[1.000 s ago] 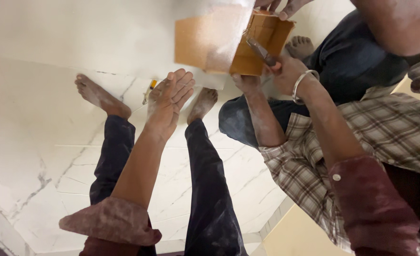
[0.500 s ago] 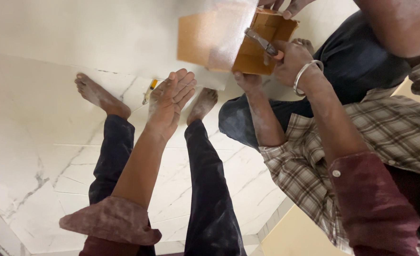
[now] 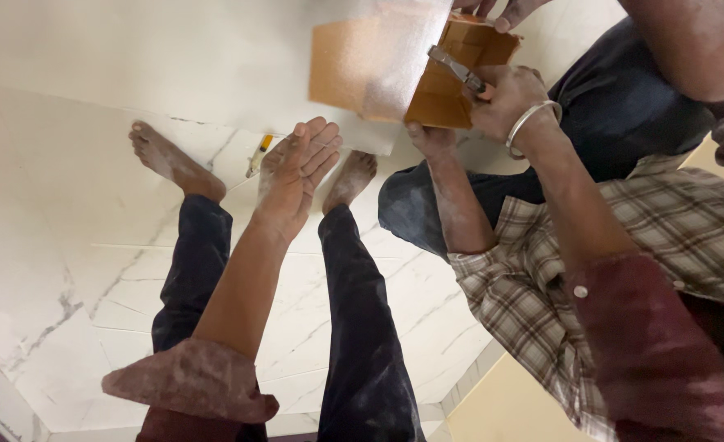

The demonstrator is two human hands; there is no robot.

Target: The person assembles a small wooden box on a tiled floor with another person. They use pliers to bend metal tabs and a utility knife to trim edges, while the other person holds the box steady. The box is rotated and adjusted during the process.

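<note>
Edge-nipping in hand, seemingly: right hand (image 3: 505, 98) clenched around metal pliers (image 3: 454, 65), tip against brown board (image 3: 440, 102) just beyond the knuckles; left hand (image 3: 296, 164) spread, empty, well apart. Next squeeze likely needs a steadied board.

Co-worker's forearm (image 3: 452, 196) and brown block (image 3: 452, 78) crowd right; left floor (image 3: 76, 270) open.

White marble floor (image 3: 76, 270) – grey veining. Brown wooden block (image 3: 448, 90), orange-tan face behind a frosted white sheet (image 3: 215, 65). Yellow pencil (image 3: 258, 154) with dark tip. Dark navy trousers (image 3: 362, 327), dust-smudged. Maroon rolled sleeve (image 3: 190, 381), whitish dust on it. Co-worker's shirt (image 3: 624, 245) – beige-brown-white plaid. Silver bangle (image 3: 530, 121). Grey metal tool (image 3: 456, 67). Pale yellow board (image 3: 509, 401).
</note>
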